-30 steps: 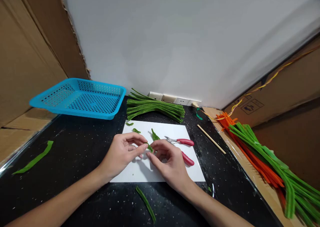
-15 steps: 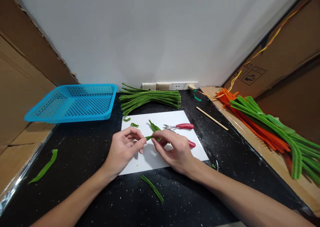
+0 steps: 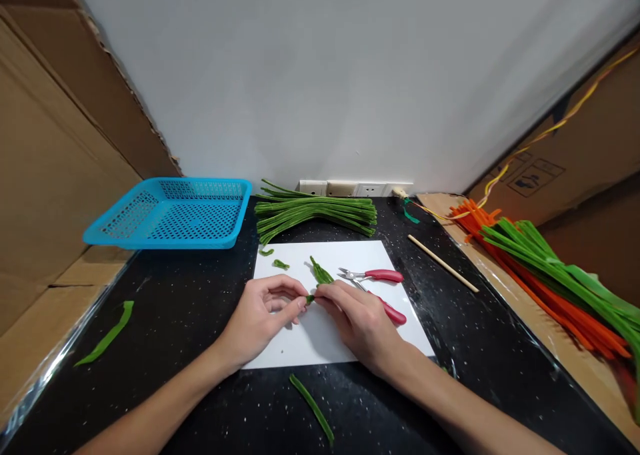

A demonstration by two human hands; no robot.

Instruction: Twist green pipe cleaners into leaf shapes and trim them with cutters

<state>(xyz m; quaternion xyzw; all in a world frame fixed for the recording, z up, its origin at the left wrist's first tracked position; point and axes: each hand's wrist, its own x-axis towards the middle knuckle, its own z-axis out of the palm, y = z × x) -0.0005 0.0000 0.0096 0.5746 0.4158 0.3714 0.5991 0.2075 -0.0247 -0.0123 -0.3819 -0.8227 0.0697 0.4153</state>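
Though small, green piece (image 3: 311,299) between left fingers (image 3: 299,303) and right fingers (image 3: 327,292).

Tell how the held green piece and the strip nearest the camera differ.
The held piece is pinched between the left hand and right hand; the strip lies loose on the black counter. The held piece shows only a short bit; the strip shows long and slightly curved. Both are green.

Your pliers (image 3: 384,275) lie on the sheet (image 3: 300,343), right; the bundle (image 3: 320,211) lies behind it, the basket (image 3: 165,244) far left.
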